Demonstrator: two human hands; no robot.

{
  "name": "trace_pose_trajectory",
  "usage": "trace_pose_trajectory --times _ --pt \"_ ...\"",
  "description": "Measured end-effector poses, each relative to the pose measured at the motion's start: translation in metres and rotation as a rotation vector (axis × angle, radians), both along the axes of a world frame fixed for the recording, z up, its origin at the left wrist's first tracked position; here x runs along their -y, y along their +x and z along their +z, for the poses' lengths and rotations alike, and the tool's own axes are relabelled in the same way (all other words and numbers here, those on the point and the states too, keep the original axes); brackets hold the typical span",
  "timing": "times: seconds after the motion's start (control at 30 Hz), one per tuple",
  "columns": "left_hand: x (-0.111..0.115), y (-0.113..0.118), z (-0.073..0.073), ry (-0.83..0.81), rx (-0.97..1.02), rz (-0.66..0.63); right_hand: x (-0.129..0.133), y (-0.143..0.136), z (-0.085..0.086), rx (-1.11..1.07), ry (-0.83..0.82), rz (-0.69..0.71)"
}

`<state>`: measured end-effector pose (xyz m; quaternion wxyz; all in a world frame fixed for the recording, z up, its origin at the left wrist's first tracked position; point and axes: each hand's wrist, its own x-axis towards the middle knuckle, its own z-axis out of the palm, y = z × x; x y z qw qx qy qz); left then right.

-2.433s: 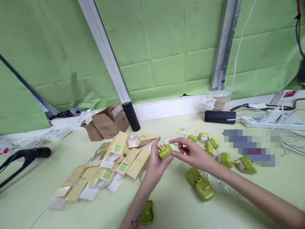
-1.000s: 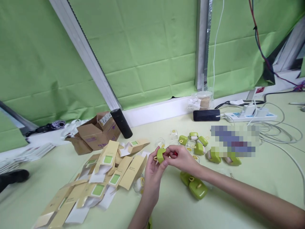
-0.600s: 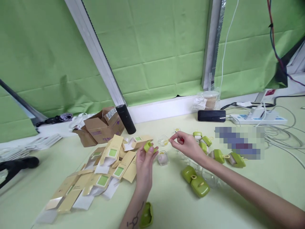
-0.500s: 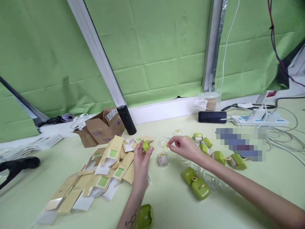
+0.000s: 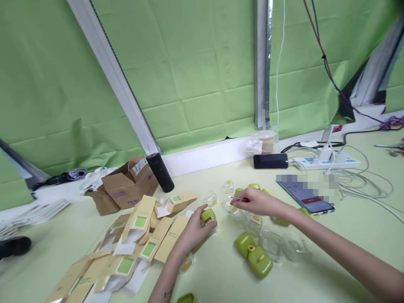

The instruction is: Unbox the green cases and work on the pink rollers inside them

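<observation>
My left hand (image 5: 196,232) is closed around a small green case part (image 5: 207,215), with a clear plastic box (image 5: 215,227) against it under the fingers. My right hand (image 5: 254,203) pinches a thin metal tool (image 5: 235,198) whose tip points left; its exact kind is too small to tell. Below the right hand lie several clear plastic boxes (image 5: 253,224), some with yellow round stickers. An open green case (image 5: 259,259) with a yellow loop sits nearer to me. More green cases (image 5: 279,219) are partly hidden behind the right forearm.
Flattened tan cartons (image 5: 143,223) with green squares spread over the left side. Behind them stand a brown cardboard box (image 5: 126,187) and a black bottle (image 5: 160,172). Two phones (image 5: 270,161), a power strip (image 5: 326,162) and cables lie at the right.
The view has shifted right. My left hand has come to the clear box with the green part. My right hand, earlier pinching near a yellow loop, now holds a thin metal tool.
</observation>
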<state>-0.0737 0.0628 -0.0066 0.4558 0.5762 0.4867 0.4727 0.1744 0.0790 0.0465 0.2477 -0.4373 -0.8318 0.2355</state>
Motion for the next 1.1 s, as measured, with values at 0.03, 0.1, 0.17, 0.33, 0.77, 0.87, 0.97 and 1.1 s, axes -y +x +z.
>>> trace_pose_trajectory --times 0.03,0.1,0.17,0.33,0.77,0.87,0.97,1.1 --pt "0.0 -0.001 -0.001 -0.008 -0.06 -0.01 0.005 0.008 0.001 0.007 0.005 0.028" --pt "-0.001 -0.002 -0.002 -0.031 -0.181 -0.029 0.018 0.02 0.002 0.01 0.014 0.078" --pt "-0.001 -0.003 -0.004 -0.043 -0.258 -0.057 0.032 0.028 0.0 0.02 0.028 0.116" --pt "0.012 0.009 0.005 0.168 -0.544 0.099 0.064 0.029 -0.007 0.228 0.079 0.246" --pt "0.058 0.077 0.035 -0.089 0.208 -0.356 0.054 0.014 0.007 -0.422 -0.137 0.045" --pt "0.054 0.079 0.028 -0.18 0.316 -0.321 0.056 0.005 -0.004 -0.585 -0.177 -0.002" --pt "0.054 0.079 0.023 -0.177 0.339 -0.3 0.06 -0.002 -0.015 -0.711 -0.217 -0.031" --pt "0.061 0.081 0.022 -0.251 0.483 -0.331 0.063 -0.008 -0.02 -0.747 -0.26 -0.11"
